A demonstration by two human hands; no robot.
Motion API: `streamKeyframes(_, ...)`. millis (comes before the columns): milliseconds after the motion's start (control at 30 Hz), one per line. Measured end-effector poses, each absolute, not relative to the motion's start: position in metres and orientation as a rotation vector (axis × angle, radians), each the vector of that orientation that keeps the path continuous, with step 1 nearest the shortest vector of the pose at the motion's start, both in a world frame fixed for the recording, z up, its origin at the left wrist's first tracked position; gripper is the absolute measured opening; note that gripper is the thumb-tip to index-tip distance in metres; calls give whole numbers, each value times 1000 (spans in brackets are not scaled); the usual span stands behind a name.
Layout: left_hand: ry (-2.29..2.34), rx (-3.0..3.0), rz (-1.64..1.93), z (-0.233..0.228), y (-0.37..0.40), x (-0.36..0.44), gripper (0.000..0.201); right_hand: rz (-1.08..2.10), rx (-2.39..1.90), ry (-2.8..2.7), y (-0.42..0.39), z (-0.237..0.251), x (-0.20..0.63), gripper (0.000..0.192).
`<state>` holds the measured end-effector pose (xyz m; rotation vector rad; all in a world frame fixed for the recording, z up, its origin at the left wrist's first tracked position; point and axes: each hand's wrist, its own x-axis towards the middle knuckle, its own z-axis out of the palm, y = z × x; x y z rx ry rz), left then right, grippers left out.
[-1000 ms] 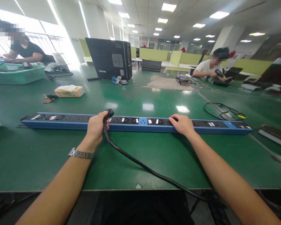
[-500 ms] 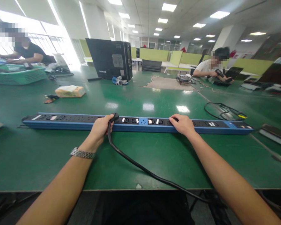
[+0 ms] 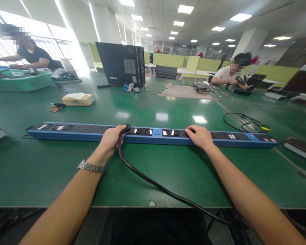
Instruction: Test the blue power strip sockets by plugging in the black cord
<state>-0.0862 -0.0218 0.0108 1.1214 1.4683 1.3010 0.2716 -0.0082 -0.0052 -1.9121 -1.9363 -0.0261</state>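
Note:
A long blue and black power strip (image 3: 137, 140) lies across the table in front of me, with rows of sockets along its top and several small white labels. At its left-middle part my left hand (image 3: 111, 139) is closed around a black plug (image 3: 128, 127), which sits at the sockets; whether it is fully seated I cannot tell. From the plug a thick black cable (image 3: 153, 183) runs down over the table's front edge. My right hand (image 3: 201, 136) grips the strip right of centre, fingers bent over its top; its fingertips are partly hidden.
On the green table (image 3: 66, 183) stand a tissue pack (image 3: 78, 99), a black computer case (image 3: 117, 66), blue-grey gloves (image 3: 132, 88) and a green basket (image 3: 22, 82). A coiled black cable (image 3: 241, 119) lies at right. Two people work at the far left and far right.
Both hands keep their places on the plug and the strip. The whole view has shifted slightly, and the person at far left has moved an arm outward.

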Motion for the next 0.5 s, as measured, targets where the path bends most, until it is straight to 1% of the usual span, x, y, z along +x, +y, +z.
streamKeyframes(200, 1383, 1133, 1269, 11, -23, -86, 36, -45, -1905, -1949, -8, -5, 272, 36)
streamKeyframes(500, 1453, 1135, 1303, 9, -21, -85, 34, -43, -1897, -1952, -8, -6, 272, 35)
